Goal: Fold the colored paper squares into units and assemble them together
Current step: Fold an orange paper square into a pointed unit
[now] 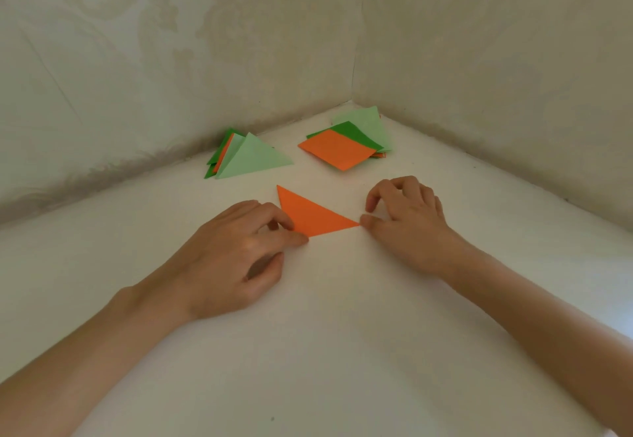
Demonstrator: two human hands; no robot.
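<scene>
On the head camera I see the orange triangle [311, 215] flat on the white table [308, 351]. The left hand [239, 251] pinches its near corner. The right hand [407, 221], fingers bent, touches its right tip; I cannot tell if it grips.

No writing, number or brand is showing anywhere. The orange triangle [313, 217], the folded pile [250, 159] and the stack of squares [337, 149] are lying plain, and the wallpaper [239, 25] is carrying only a faint pattern.
</scene>
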